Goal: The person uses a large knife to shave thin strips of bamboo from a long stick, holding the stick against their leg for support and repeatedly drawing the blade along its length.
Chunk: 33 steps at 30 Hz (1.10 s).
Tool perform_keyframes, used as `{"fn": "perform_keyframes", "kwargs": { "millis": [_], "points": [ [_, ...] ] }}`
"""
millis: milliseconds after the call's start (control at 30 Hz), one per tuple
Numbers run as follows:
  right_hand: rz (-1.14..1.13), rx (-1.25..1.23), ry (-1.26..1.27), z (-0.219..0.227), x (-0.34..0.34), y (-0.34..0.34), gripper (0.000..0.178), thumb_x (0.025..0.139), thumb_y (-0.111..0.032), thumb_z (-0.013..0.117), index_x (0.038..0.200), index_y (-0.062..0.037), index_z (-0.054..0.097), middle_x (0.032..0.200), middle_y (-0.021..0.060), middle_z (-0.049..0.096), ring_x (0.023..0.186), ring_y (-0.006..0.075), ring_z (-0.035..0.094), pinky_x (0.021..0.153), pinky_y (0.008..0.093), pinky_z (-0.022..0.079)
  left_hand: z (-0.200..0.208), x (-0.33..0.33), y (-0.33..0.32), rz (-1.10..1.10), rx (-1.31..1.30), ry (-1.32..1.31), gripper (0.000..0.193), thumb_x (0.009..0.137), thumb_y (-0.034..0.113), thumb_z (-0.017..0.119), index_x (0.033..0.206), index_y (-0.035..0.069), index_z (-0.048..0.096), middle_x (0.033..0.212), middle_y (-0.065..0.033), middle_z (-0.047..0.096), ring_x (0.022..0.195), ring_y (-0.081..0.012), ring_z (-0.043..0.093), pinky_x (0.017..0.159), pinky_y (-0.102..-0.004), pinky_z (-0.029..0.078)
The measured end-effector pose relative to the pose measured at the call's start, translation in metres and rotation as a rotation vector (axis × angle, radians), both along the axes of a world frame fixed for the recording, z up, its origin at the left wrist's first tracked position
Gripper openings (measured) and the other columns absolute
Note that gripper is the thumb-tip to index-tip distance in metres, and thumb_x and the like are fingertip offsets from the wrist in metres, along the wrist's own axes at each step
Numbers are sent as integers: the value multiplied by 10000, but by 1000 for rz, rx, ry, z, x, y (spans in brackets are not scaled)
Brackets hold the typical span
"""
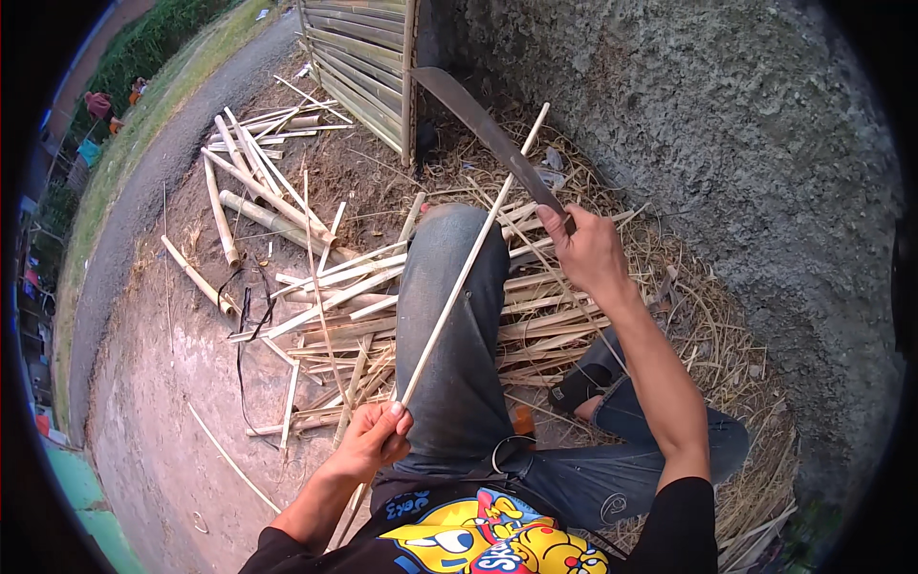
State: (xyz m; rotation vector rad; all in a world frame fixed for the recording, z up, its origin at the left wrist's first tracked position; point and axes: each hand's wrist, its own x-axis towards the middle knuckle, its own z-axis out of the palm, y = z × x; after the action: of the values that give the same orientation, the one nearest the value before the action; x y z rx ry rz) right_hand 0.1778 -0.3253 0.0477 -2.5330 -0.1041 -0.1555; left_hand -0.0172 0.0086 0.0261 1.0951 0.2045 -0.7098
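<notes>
Over the raised knee (440, 249): long bamboo strip (461, 287), slanting.
Left hand (371, 440) grips its lower part; right hand (590, 251) clasps machete (483, 129), blade crossing the strip near its upper end.

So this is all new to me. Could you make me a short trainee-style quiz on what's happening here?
1. Which tool is in the person's right hand?

2. True or false: the left hand grips a thin bamboo strip.

3. On which side of the picture does the rough grey wall stand?
a) left
b) right
c) along the bottom

Key:
1. A machete.
2. True.
3. b
</notes>
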Motion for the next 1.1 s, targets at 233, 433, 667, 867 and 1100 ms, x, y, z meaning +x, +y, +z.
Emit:
{"fn": "perform_keyframes", "kwargs": {
  "millis": [233,433,667,867,1100],
  "points": [
    [426,-101,-137,-12,-78,63,694,890,-743,533,783,-63,630,609,192,639,615,388,700,559,501,569,-11,-1,2,-11,22,29,400,1087,360,466,808,79,525,483,33,340,395,-73,255,415,-264,201],
    [16,-19,0,6,6,-6,719,907,-747,513,831,-54,689,585,153,624,549,342,668,509,439,524,-42,-40,45,9,108,-71,400,1096,362,443,820,81,512,555,44,355,467,-66,282,485,-259,228],
    [3,-26,-100,-11,29,-9,719,930,-741,472,820,-57,664,570,168,630,574,360,692,503,481,550,-41,-24,23,-72,71,-58,392,1097,364,443,823,91,508,522,50,331,458,-63,260,459,-264,197],
    [389,-333,-412,-14,-35,28,713,879,-776,520,798,-81,657,606,131,643,513,299,669,436,429,501,-45,-33,44,-44,104,-75,403,1094,367,448,808,87,500,540,45,347,463,-65,277,463,-265,217],
    [-603,125,-226,-49,95,-157,812,974,-726,402,667,-13,640,530,110,577,509,265,618,515,426,461,-68,-64,68,-78,234,-92,405,1088,329,474,768,85,518,588,50,412,486,-49,320,474,-241,245]
  ]
}}
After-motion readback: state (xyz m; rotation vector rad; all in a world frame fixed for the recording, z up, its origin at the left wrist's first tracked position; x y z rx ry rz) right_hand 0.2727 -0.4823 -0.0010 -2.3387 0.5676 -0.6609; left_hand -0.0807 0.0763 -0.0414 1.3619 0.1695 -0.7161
